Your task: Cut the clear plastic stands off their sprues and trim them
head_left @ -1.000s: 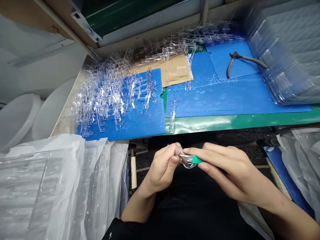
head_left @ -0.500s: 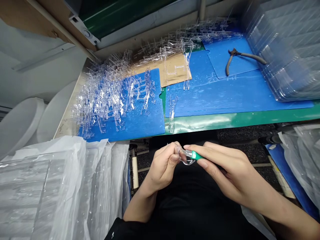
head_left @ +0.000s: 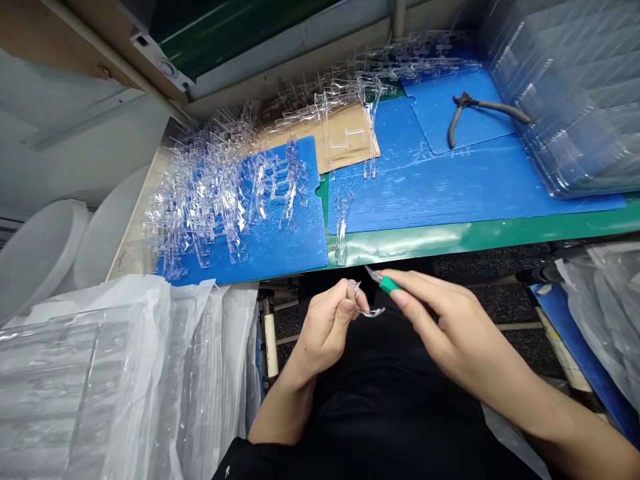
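Bench (head_left: 450, 239) beside bagged trays (head_left: 85, 380); left hand (head_left: 327, 327) closed on clear piece (head_left: 361, 309), right hand (head_left: 450, 327) on green knife (head_left: 389, 285)

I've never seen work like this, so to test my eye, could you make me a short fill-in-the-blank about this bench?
The small plastic piece in the left hand is ____, not coloured.
The right hand holds a metal-tipped tool with a ____ handle.
The pliers lie on a ____ mat.

Missing words: clear; green; blue.
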### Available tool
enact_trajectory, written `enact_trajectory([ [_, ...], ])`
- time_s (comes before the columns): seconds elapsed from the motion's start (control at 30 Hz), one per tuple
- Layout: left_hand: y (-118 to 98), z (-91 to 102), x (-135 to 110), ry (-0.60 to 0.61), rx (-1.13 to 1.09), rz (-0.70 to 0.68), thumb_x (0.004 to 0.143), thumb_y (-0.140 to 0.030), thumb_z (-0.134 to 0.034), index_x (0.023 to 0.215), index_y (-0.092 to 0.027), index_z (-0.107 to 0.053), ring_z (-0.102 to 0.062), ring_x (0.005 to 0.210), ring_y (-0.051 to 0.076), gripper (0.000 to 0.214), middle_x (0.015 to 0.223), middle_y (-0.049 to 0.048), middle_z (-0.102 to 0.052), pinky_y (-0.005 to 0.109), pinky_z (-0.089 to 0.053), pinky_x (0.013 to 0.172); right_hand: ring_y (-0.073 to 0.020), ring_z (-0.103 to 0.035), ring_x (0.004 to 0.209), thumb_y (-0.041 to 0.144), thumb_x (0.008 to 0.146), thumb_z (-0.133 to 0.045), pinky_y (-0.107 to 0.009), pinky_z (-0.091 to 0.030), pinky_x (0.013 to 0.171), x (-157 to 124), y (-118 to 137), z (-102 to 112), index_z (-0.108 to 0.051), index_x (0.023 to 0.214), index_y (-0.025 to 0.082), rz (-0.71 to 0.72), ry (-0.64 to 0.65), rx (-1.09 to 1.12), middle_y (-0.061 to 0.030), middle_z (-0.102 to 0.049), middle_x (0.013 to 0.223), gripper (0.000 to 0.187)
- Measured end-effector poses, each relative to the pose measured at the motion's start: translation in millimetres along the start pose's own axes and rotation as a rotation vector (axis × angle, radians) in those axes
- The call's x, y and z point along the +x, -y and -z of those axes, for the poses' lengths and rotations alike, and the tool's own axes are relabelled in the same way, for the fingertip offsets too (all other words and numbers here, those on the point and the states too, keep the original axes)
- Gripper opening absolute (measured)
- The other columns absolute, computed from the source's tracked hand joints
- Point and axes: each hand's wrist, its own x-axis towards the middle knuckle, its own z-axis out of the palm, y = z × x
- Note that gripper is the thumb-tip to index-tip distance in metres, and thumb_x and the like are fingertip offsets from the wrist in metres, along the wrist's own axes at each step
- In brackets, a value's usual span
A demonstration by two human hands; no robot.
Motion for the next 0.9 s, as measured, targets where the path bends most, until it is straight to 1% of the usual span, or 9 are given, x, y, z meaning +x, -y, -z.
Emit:
enact_trajectory([
  [0.07, -1, -0.7, -1, 0.008, -0.014, 0.0, 0.117, -0.043, -0.042, 0.095, -0.019, -0.064, -0.053, 0.072, 0.015, 0.039, 0.081, 0.003, -0.059, 0.029, -0.042, 0.065, -0.0267, -0.078, 0.117, 0.029, 0.115, -0.055, -0.042, -0.062, 0.106, 3, -5, -1, -0.077, 0.137, 0.023, -0.052, -0.028, 0.013, -0.0087, -0.083, 0.117, 0.032],
  [0.17, -2, -1.9, -2, 0.012, -0.03, -0.006, 0.117, -0.044, -0.042, 0.095, -0.019, -0.064, -0.054, 0.071, 0.015, 0.04, 0.082, 0.0037, -0.061, 0.03, -0.043, 0.065, -0.0256, -0.08, 0.098, 0.033, 0.114, -0.056, -0.038, -0.065, 0.089, 8, -8, -2, -0.078, 0.134, 0.022, -0.112, -0.013, 0.093, -0.0063, -0.081, 0.095, 0.032],
  [0.3, -4, -3.4, -1, 0.022, -0.031, -0.015, 0.117, -0.044, -0.042, 0.095, -0.019, -0.065, -0.055, 0.072, 0.015, 0.04, 0.081, 0.0036, -0.062, 0.03, -0.044, 0.066, -0.0218, -0.078, 0.088, 0.036, 0.103, -0.074, -0.032, -0.064, 0.078, 17, -3, -4, -0.08, 0.12, 0.021, -0.137, -0.042, 0.366, -0.006, -0.082, 0.104, 0.023],
  [0.4, -6, -4.0, 0, 0.044, -0.036, -0.035, 0.116, -0.042, -0.045, 0.094, -0.019, -0.065, -0.055, 0.071, 0.014, 0.037, 0.08, 0.0024, -0.061, 0.029, -0.044, 0.067, -0.0183, -0.076, 0.075, 0.034, 0.096, -0.084, -0.029, -0.063, 0.072, 26, 4, -6, -0.08, 0.104, 0.019, -0.111, -0.029, 0.564, -0.0024, -0.079, 0.087, 0.018],
  [0.47, -6, -3.8, 0, 0.045, -0.043, -0.045, 0.116, -0.042, -0.046, 0.094, -0.019, -0.065, -0.056, 0.07, 0.014, 0.037, 0.08, 0.0024, -0.06, 0.029, -0.045, 0.066, -0.016, -0.072, 0.069, 0.03, 0.098, -0.081, -0.028, -0.06, 0.07, 30, 8, -7, -0.078, 0.091, 0.018, -0.07, -0.006, 0.611, -0.0001, -0.074, 0.075, 0.014],
  [0.53, -6, -3.2, 0, 0.043, -0.049, -0.051, 0.116, -0.044, -0.045, 0.094, -0.019, -0.066, -0.057, 0.069, 0.015, 0.039, 0.079, 0.0033, -0.062, 0.029, -0.045, 0.064, -0.0144, -0.07, 0.068, 0.026, 0.101, -0.079, -0.027, -0.058, 0.07, 33, 10, -7, -0.075, 0.082, 0.018, -0.026, 0.012, 0.618, 0.0004, -0.072, 0.072, 0.02],
  [0.67, -5, -2.8, -1, 0.052, -0.093, -0.051, 0.116, -0.045, -0.045, 0.095, -0.018, -0.067, -0.058, 0.07, 0.015, 0.04, 0.08, 0.0041, -0.065, 0.029, -0.046, 0.065, -0.0114, -0.062, 0.067, 0.019, 0.1, -0.075, -0.024, -0.052, 0.066, 35, 7, -7, -0.072, 0.082, 0.018, -0.029, -0.004, 0.579, 0.0018, -0.069, 0.074, 0.018],
  [0.8, -3, -3.9, -2, 0.06, -0.167, -0.027, 0.115, -0.045, -0.048, 0.096, -0.018, -0.066, -0.058, 0.072, 0.016, 0.037, 0.081, 0.0043, -0.065, 0.029, -0.046, 0.067, -0.0071, -0.045, 0.056, 0.022, 0.101, -0.073, -0.023, -0.041, 0.057, 36, 1, -9, -0.068, 0.088, 0.018, -0.103, -0.024, 0.598, 0.0053, -0.058, 0.072, 0.015],
  [0.9, -4, -4.6, 0, 0.067, -0.209, -0.035, 0.116, -0.043, -0.047, 0.1, -0.018, -0.067, -0.058, 0.074, 0.015, 0.036, 0.083, 0.0043, -0.065, 0.029, -0.046, 0.068, -0.0058, -0.038, 0.052, 0.03, 0.103, -0.074, -0.023, -0.035, 0.052, 35, -3, -12, -0.065, 0.082, 0.018, -0.111, -0.02, 0.695, 0.0063, -0.052, 0.068, 0.026],
])
